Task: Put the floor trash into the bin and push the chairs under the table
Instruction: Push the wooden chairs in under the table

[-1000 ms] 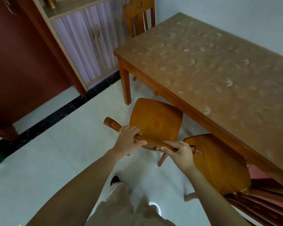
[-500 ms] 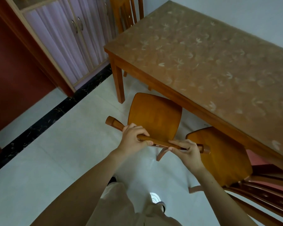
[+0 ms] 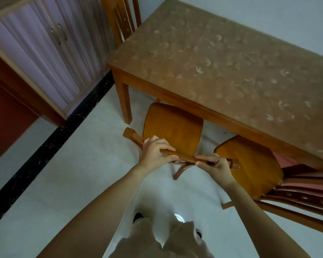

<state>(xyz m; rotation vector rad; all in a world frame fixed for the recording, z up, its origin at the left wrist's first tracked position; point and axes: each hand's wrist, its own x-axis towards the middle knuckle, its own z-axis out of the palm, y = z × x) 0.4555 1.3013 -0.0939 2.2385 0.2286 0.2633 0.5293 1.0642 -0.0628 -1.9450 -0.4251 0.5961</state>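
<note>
With chair [image 3: 172, 130] seat front just under table [image 3: 222, 71] edge: left hand [image 3: 154, 152], right hand [image 3: 215, 166] both clamped on top rail. Rigid wood, probably heavyish; push low, evenly.

left hand [image 3: 155, 152]: fingers curled, clenched, palm down | right hand [image 3: 215, 165]: fingers wrapped, clenched | both forearms extended forward

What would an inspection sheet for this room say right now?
Surface: pale tiled floor, dark border strip.
Job's things: chair short of the table, seat not yet under; second chair beside it; third chair at the table's end.
Clutter: nothing seen; no bin in view.
Hands: left hand and right hand grip the chair's top rail.
Cables: nothing seen.
Surroundings: cupboard, wall.
</note>
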